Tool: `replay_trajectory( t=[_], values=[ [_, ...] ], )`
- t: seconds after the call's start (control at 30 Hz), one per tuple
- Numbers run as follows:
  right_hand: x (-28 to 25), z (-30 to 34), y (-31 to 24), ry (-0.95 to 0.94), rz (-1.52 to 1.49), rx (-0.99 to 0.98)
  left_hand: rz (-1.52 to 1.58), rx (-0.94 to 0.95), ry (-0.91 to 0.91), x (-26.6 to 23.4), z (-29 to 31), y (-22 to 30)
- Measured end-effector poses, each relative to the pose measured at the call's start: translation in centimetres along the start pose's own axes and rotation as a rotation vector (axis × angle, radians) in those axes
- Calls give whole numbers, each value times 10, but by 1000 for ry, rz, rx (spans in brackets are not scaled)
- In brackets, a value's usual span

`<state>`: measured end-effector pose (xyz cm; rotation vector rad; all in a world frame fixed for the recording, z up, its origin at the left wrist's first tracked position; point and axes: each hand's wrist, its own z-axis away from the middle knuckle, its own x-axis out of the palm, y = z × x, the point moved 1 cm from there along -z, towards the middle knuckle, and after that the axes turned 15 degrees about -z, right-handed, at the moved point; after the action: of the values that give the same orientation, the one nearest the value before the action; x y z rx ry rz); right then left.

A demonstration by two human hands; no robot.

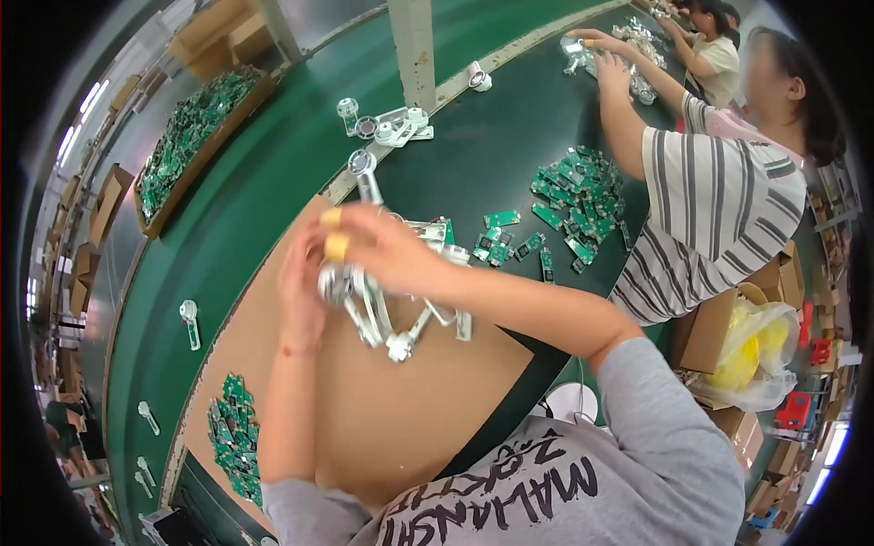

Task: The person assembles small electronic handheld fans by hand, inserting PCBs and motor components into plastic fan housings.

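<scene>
My left hand (302, 287) and my right hand (382, 250) meet above a brown cardboard sheet (401, 419), slightly smeared by motion. Both are closed, fingers curled toward each other; what they grip is hidden between them. Yellow wraps cover two fingertips of the right hand. Right below the fingers shows a round-ended white plastic housing (336, 284); whether it is held or lies in the pile I cannot tell. More white housings (401, 346) lie heaped under my right forearm. Beyond my hands, another round-headed housing (362, 168) rests near the bench divider.
Green circuit boards (583, 196) are piled at the right, others (234, 437) at near left. Housings (401, 126) sit along the divider by a metal post (414, 55). A green belt (155, 364) carries single housings (189, 323). A co-worker (710, 173) works at the right.
</scene>
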<state>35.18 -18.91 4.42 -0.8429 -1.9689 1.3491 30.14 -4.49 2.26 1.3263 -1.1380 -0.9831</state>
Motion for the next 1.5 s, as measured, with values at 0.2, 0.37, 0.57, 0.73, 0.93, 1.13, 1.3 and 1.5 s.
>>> replay_trajectory(
  t=[0.2, 0.37, 0.57, 0.73, 0.93, 1.13, 1.3, 1.5],
  values=[
    [-88, -33, -30, 140, 330, 89, -657, 195, -97, -29, 3, 23],
    [-213, -136, 54, 729, 1007, 281, -1498, 698, -152, 36, -123, -13],
    [-258, -139, 81, 557, 1219, 357, -1637, 445, -356, 77, -200, -36],
    [-198, -98, 63, 423, 941, 166, -1680, 701, -294, 64, -175, -33],
    [-102, -14, 36, 180, 406, 162, -1571, 794, -357, 29, -94, 5],
    [-51, 23, 23, -83, 539, 82, -1363, 495, -245, -20, 11, 22],
    [-11, 36, -2, -361, 492, -15, -1329, 382, -130, -46, 115, 50],
    [-29, 61, -11, -555, 512, -306, -1563, 29, 597, -114, 279, 67]
  ],
)
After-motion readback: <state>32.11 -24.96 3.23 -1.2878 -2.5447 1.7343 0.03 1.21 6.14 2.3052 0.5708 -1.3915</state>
